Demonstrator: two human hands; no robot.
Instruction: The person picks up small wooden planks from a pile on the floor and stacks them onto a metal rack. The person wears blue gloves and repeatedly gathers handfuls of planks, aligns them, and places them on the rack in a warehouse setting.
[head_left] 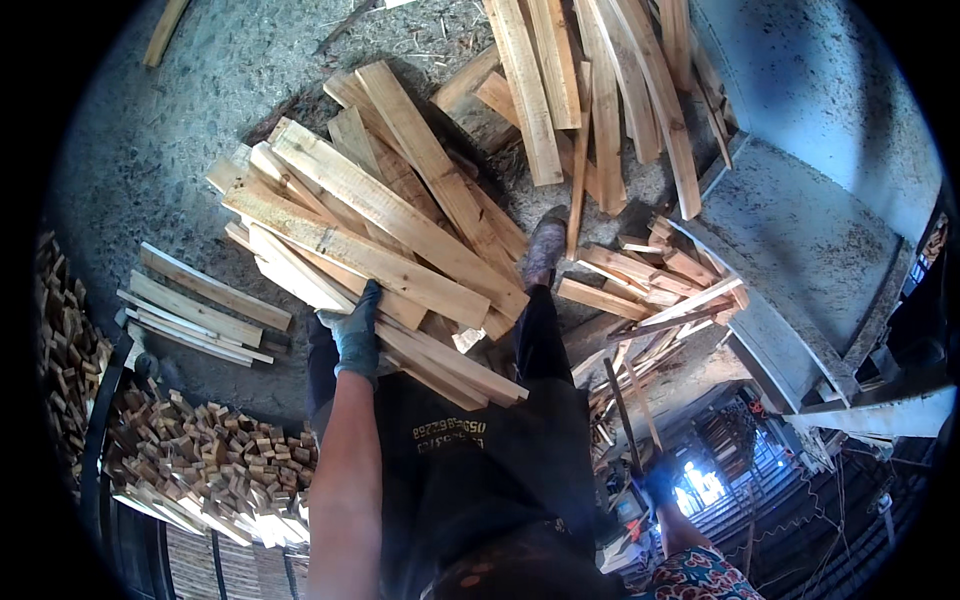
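Observation:
My left hand (357, 332), in a teal glove, is closed round the near ends of pale wooden boards (300, 270), its thumb pointing up along them. Longer boards (380, 255) lie heaped just beyond and to the right of it. Shorter wooden slats (450, 365) sit by the wrist, in front of my dark apron (470, 480). Low on the right, my right hand (660, 482) wears a dark blue glove and is held away from the boards. A long thin dark bar (622, 415) rises from its fingers; the grip itself is shadowed.
More long boards (545, 90) lean at the top. Short offcuts (650, 275) are piled beside a pale metal chute (800, 240) on the right. Several slats (200, 305) lie on the concrete floor (200, 130) at left, near a stack of cut wood (220, 450). My shoe (545, 245) stands among the boards.

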